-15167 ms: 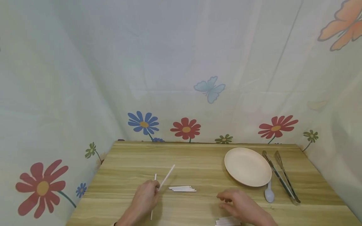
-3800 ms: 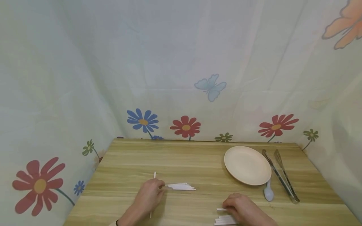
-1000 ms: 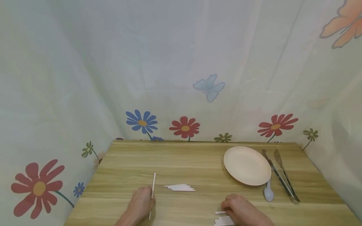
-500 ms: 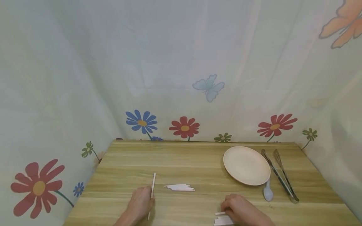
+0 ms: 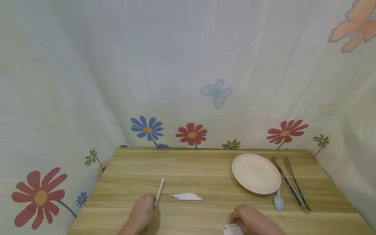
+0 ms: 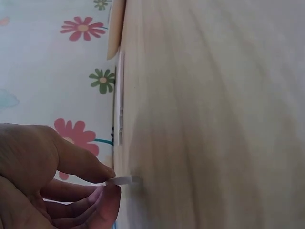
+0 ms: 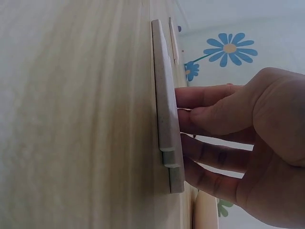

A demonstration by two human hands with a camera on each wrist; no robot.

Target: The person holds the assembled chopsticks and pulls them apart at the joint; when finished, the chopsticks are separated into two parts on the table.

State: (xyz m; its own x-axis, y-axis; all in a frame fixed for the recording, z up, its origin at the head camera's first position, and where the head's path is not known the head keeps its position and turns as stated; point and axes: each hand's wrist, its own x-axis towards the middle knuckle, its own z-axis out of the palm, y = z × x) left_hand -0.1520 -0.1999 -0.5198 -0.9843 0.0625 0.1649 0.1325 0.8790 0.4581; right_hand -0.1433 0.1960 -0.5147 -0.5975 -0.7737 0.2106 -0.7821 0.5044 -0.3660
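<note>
My left hand (image 5: 143, 210) pinches a thin white stick (image 5: 159, 191) between thumb and fingertips, at the table's left front. The stick's far end tilts up to the right; the left wrist view shows its near end (image 6: 121, 181) just off the tabletop. To its right lies a small group of white sticks (image 5: 186, 196), side by side with uneven ends. My right hand (image 5: 254, 220) is at the front, its fingertips (image 7: 183, 98) touching the far side of another row of white sticks (image 5: 233, 230). The hand hides the right ends of this row in the head view.
A cream plate (image 5: 256, 174) sits at the back right of the wooden table (image 5: 176, 163). A grey spoon (image 5: 278, 202) lies partly under its rim, and metal tongs (image 5: 293, 187) lie to the right. A flowered curtain (image 5: 164, 81) stands behind the table.
My left hand moved from the middle group to the single stick, which is now pinched and tilted. By my right hand, the separate stick has come against its row.
</note>
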